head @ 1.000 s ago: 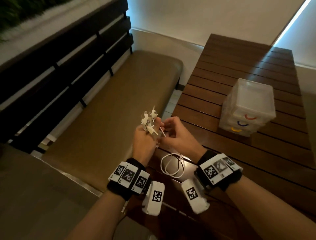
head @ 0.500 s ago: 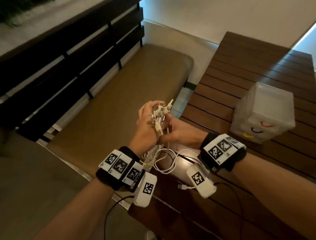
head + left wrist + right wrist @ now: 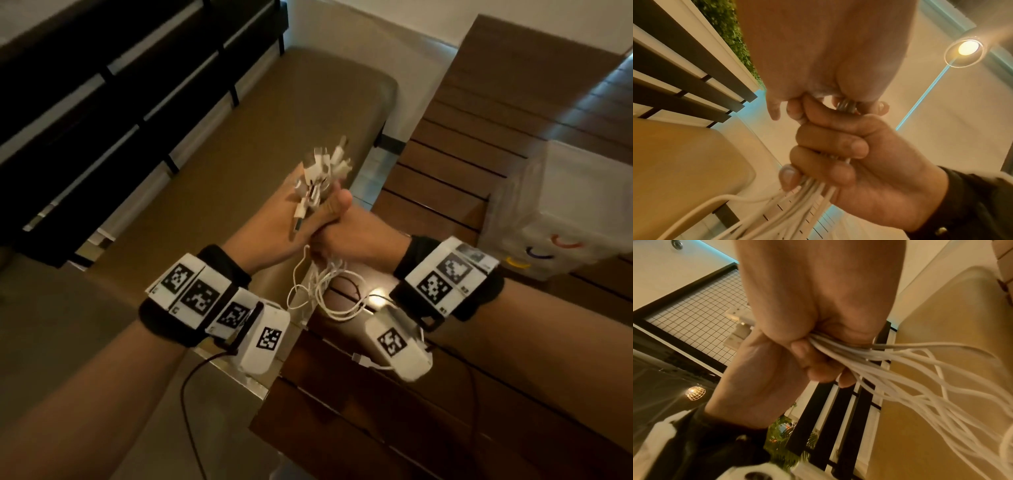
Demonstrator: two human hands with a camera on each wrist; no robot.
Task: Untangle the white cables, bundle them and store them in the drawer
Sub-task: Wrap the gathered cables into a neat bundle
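Note:
Several white cables [image 3: 329,291] are gathered into one bundle, their connector ends [image 3: 322,174] fanning out above my fists. My left hand [image 3: 281,222] grips the bundle just under the connectors. My right hand [image 3: 356,226] is curled round the same cables [image 3: 797,203] directly below it, knuckles touching the left. The loose loops [image 3: 900,369] hang down over the table's near corner. The translucent drawer unit [image 3: 548,212] with coloured handles stands on the table to the right, its drawers closed.
The slatted wooden table [image 3: 513,102] is under my right arm. A tan cushioned bench [image 3: 239,137] with a black slatted backrest [image 3: 102,85] lies to the left. One white connector [image 3: 363,359] lies on the table beside my right wrist camera.
My right hand went from pinching one cable end to wrapping round the whole bundle below my left hand. More cable loops now hang beneath the fists.

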